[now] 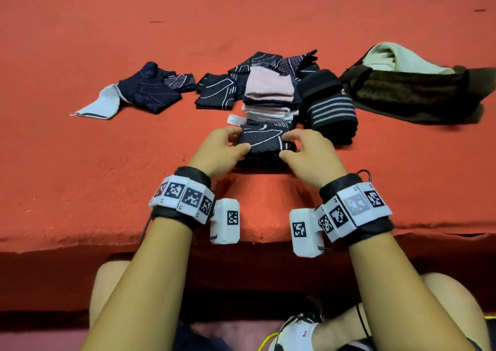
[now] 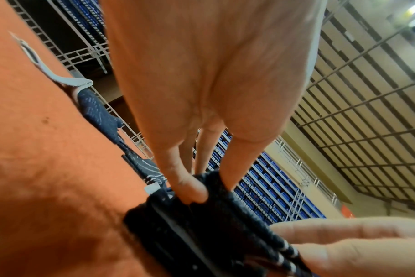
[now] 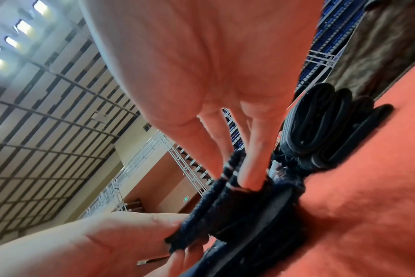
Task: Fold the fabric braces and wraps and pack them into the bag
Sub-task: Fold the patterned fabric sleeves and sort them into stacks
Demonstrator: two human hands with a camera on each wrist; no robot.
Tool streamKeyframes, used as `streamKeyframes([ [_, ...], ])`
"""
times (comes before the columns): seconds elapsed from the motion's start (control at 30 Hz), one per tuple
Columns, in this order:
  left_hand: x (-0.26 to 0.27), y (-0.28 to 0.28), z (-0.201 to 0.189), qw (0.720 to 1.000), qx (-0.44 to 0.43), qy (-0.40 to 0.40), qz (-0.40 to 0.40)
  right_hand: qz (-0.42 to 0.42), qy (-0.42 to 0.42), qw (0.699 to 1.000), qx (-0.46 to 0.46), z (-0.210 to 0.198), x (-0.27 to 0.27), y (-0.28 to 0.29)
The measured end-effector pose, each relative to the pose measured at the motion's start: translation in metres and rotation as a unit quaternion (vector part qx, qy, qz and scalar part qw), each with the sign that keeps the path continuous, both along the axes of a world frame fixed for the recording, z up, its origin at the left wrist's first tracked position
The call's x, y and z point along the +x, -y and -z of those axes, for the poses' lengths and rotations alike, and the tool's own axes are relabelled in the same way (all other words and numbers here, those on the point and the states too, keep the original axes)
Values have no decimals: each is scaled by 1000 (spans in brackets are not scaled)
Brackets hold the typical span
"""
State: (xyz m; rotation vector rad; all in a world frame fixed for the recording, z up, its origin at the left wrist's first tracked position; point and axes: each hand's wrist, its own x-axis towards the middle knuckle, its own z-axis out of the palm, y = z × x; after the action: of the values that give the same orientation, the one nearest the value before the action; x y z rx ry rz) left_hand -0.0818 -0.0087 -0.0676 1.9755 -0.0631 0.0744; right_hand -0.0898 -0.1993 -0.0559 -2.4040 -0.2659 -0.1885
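Both hands pinch 1 folded dark brace (image 1: 264,142) from opposite ends: the left hand (image 1: 220,150) has its thumb on the near edge and fingers curled over the far edge, and the right hand (image 1: 308,154) mirrors that on the other end. Each grip is narrow and holds the cloth itself. In the left wrist view, the fingers (image 2: 192,189) dig into the top fold; in the right wrist view, the fingertips (image 3: 250,176) press down between layers.

The brace lies on the orange counter (image 1: 107,162), touching the near side of a stack of folded pieces (image 1: 268,95). Just right of it sits a striped black wrap (image 1: 328,109), rolled or folded, and beyond that the open bag (image 1: 410,92) with a pale cloth (image 1: 389,58) at its mouth. 3 or so dark braces (image 1: 150,87) lie to the left, looser; the count is hard to fix where they overlap.

To finish this fold well, I would keep both thumbs under the near edge and press the layers flat and square. The thick knit probably springs open if 1 end is let go early. Lifting it with both hands should keep the neighbouring stack from toppling.
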Motion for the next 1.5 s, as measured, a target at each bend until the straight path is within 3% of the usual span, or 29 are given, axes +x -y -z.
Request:
streamKeyframes([
  [0.17, 1, 2, 5, 999, 21, -37, -5, 3, -20, 998, -54, 6, 7, -6],
  [0.43, 2, -3, -5, 999, -14, 5, -30, 9, 43, 999, -16, -2, 13, -14],
  [0.6, 3, -9, 4, 998, 15, -53, -39, -36, -42, 991, -120, 3, 16, -14],
  [0.73, 6, -7, 10, 994, 16, -105, -20, -43, -66, 989, -122, 4, 19, -12],
  [0.93, 8, -11, 4, 993, 82, -81, -2, -51, -66, 986, -145, 0, 17, -13],
  [1.2, 12, -33, -33, 980, 189, -64, 16, -57, -60, 986, -142, -36, 26, -44],
  [1.5, 37, -110, -62, 955, 282, -31, -90, -140, -59, 967, -202, -61, 75, -134],
])
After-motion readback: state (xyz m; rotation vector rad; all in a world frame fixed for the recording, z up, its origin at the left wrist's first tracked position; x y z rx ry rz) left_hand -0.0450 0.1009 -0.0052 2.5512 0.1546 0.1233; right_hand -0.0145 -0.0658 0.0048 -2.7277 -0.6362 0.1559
